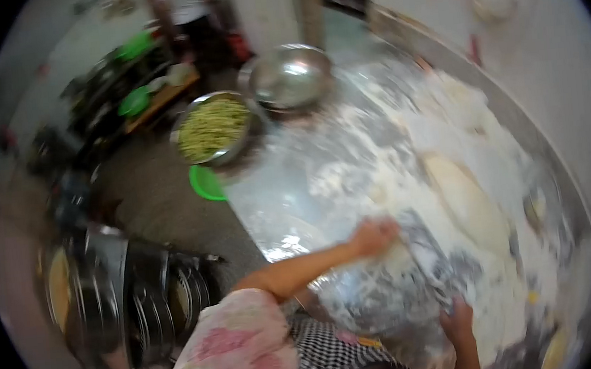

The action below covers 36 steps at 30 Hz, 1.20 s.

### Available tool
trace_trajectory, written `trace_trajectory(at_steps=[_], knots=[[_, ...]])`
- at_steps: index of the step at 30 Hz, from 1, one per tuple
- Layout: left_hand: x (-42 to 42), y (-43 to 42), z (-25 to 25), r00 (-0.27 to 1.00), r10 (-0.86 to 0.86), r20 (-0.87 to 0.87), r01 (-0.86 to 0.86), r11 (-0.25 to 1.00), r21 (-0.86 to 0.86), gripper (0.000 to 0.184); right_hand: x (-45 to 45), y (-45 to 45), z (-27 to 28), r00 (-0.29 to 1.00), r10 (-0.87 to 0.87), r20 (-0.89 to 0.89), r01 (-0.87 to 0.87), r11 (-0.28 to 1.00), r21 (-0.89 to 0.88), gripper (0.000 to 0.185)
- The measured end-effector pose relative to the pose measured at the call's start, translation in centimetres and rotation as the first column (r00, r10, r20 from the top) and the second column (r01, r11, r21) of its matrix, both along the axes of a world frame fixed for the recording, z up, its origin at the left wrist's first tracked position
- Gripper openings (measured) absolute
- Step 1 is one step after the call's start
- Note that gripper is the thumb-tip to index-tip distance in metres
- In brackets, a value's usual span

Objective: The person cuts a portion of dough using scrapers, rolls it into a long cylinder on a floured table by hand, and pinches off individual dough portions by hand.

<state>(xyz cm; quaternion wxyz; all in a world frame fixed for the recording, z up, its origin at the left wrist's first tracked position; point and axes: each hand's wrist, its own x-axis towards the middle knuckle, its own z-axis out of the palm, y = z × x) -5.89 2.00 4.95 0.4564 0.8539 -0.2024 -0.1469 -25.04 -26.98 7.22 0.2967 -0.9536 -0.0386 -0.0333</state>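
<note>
My left hand (376, 236) is blurred and looks closed, low over the floured metal table (267, 187). Nearer my body on the right, my right hand (457, 315) also appears closed, its fingers smeared by motion. A pale and grey streak (423, 250) runs between the two hands; whether it is a tool or bared tabletop I cannot tell. Beyond them lies a long, smooth mass of dough (468, 200). A small pale lump (377, 194), perhaps dough, sits just past my left hand.
At the table's far left corner stands a metal bowl of chopped green pieces (213, 127), beside a larger metal bowl (287, 78). A green basin (208, 183) is below the edge. Dark round metal vessels (172, 303) stand left. A wall (547, 68) bounds the right; a person (190, 10) stands far back.
</note>
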Motion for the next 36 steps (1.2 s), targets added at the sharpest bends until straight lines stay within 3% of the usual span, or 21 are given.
trace_trajectory(at_steps=[1, 2, 3, 4, 7, 10, 11, 13, 16, 18, 21, 24, 25, 27, 28, 29, 31, 32, 33, 35, 36], knots=[[0.9, 1.2, -0.7, 0.989, 0.106, -0.1, -0.117, 0.987, -0.113, 0.036, -1.2, 0.6, -0.5, 0.999, 0.018, -0.047, -0.024, 0.989, -0.148, 0.034], [1.9, 2.3, -1.8, 0.959, 0.201, -0.2, -0.245, 0.944, -0.223, 0.036, -2.5, 1.1, -1.7, 0.953, -0.084, -0.292, -0.002, 0.959, -0.282, 0.031], [2.4, 3.2, 0.7, 0.958, 0.26, -0.12, -0.283, 0.925, -0.253, 0.031, -3.2, 1.6, -1.9, 0.96, 0.0, -0.279, -0.084, 0.954, -0.288, 0.032], [3.9, 4.0, -0.8, 0.904, 0.264, -0.336, -0.374, 0.869, -0.323, 0.028, -3.3, 2.2, -2.1, 0.962, 0.006, -0.273, -0.09, 0.951, -0.296, 0.034], [6.4, 4.0, 1.1, 0.972, 0.215, 0.094, -0.176, 0.932, -0.316, 0.023, -3.3, 2.8, -2.0, 0.955, 0.04, -0.293, -0.133, 0.943, -0.306, 0.04], [9.1, 1.7, -0.4, 0.984, 0.171, -0.044, -0.176, 0.914, -0.365, 0.022, 1.1, 2.1, -0.9, 0.993, 0.097, 0.072, -0.076, 0.965, -0.25, 0.054], [9.6, 0.7, -1.1, 0.989, 0.12, 0.086, -0.084, 0.937, -0.339, 0.021, 3.6, 1.8, -1.1, 0.978, 0.097, 0.187, -0.049, 0.968, -0.246, 0.059], [10.9, -2.2, -2.3, 0.938, 0.013, 0.345, 0.083, 0.961, -0.263, 0.021, 9.3, 1.6, 0.5, 0.983, 0.126, 0.133, -0.072, 0.933, -0.352, 0.067], [11.7, -6.5, -0.7, 0.974, -0.055, 0.221, 0.104, 0.97, -0.218, 0.022, 16.4, 0.7, -1.2, 0.972, 0.184, 0.147, -0.096, 0.879, -0.467, 0.073], [13.0, -8.2, -0.2, 0.945, -0.086, 0.314, 0.153, 0.969, -0.195, 0.022, 21.1, 0.1, -2.4, 0.971, 0.204, 0.123, -0.113, 0.85, -0.515, 0.076], [16.5, -10.1, -0.7, 0.885, -0.083, 0.458, 0.201, 0.956, -0.214, 0.024, 28.1, -0.1, -2.0, 0.942, 0.211, 0.261, -0.028, 0.824, -0.566, 0.06], [20.6, -12.4, -1.4, 0.807, -0.064, 0.588, 0.215, 0.958, -0.19, 0.027, 34.1, 0.6, -3.2, 0.982, 0.178, 0.062, -0.144, 0.92, -0.364, 0.04], [21.3, -13.2, -1.2, 0.775, -0.058, 0.629, 0.215, 0.961, -0.175, 0.028, 34.7, 1.4, -3.6, 0.981, 0.187, 0.05, -0.155, 0.914, -0.376, 0.036], [22.1, -14.2, -1.2, 0.811, -0.184, 0.555, 0.262, 0.963, -0.063, 0.034, 35.5, 2.4, -3.8, 0.978, 0.208, 0.026, -0.18, 0.897, -0.403, 0.028], [22.6, -14.8, -1.3, 0.791, -0.277, 0.546, 0.308, 0.951, 0.036, 0.036, 34.9, 2.5, -3.8, 0.97, 0.181, 0.165, -0.122, 0.942, -0.314, 0.03], [23.1, -15.4, -1.6, 0.766, -0.369, 0.527, 0.354, 0.926, 0.133, 0.038, 34.5, 1.3, -3.3, 0.975, 0.215, 0.052, -0.188, 0.93, -0.317, 0.031], [23.2, -17.8, -2.3, 0.612, -0.439, 0.658, 0.444, 0.879, 0.173, 0.031, 32.6, -1.7, 0.0, 0.944, 0.274, -0.182, -0.318, 0.902, -0.293, 0.032], [22.7, -18.8, -2.1, 0.628, -0.492, 0.603, 0.455, 0.861, 0.229, 0.033, 32.1, -2.8, -0.2, 0.956, 0.28, -0.086, -0.293, 0.906, -0.306, 0.036], [22.2, -19.8, -1.8, 0.641, -0.541, 0.545, 0.466, 0.838, 0.284, 0.035, 31.7, -2.9, -0.1, 0.968, 0.231, -0.099, -0.248, 0.943, -0.222, 0.038], [20.6, -20.8, 1.3, 0.797, -0.583, 0.159, 0.464, 0.759, 0.457, 0.049, 31.1, -2.3, -0.2, 0.983, 0.129, -0.13, -0.138, 0.988, -0.065, 0.043], [20.7, -20.2, -2.2, 0.723, -0.552, 0.416, 0.405, 0.826, 0.392, 0.05, 31.2, -1.9, -2.9, 0.985, 0.156, 0.073, -0.142, 0.975, -0.172, 0.05]])
